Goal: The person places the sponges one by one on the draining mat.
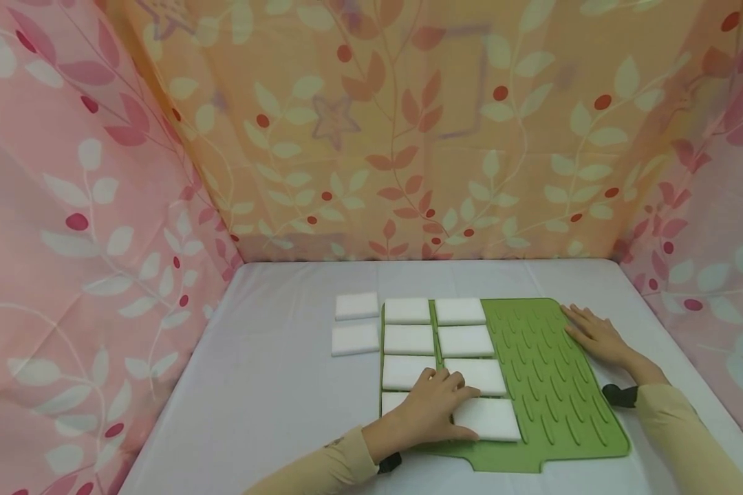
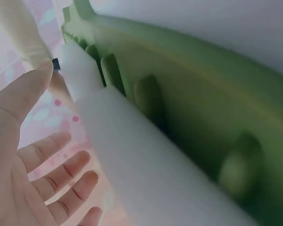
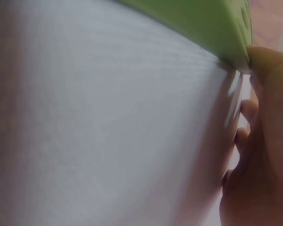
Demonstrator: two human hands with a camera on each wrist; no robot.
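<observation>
A green drying mat (image 1: 563, 405) with raised ridges lies on the table. White rectangular blocks, like melamine sponges, stand in two columns on its left part. My left hand (image 1: 430, 409) is over the front blocks, its fingers spread and loosely bent. Its thumb is near the front edge of the front right block (image 1: 492, 421); in the left wrist view the fingers (image 2: 68, 188) appear apart from the white blocks (image 2: 127, 155). My right hand (image 1: 597, 337) rests at the mat's right edge, and its thumb (image 3: 269, 61) touches the mat's corner in the right wrist view.
Two more white blocks, a back one (image 1: 356, 306) and a nearer one (image 1: 354, 339), lie on the table just left of the mat. The white-covered table (image 1: 272, 371) is enclosed by flowered curtains (image 1: 396, 137). A tab (image 1: 508, 465) juts from the mat's front edge.
</observation>
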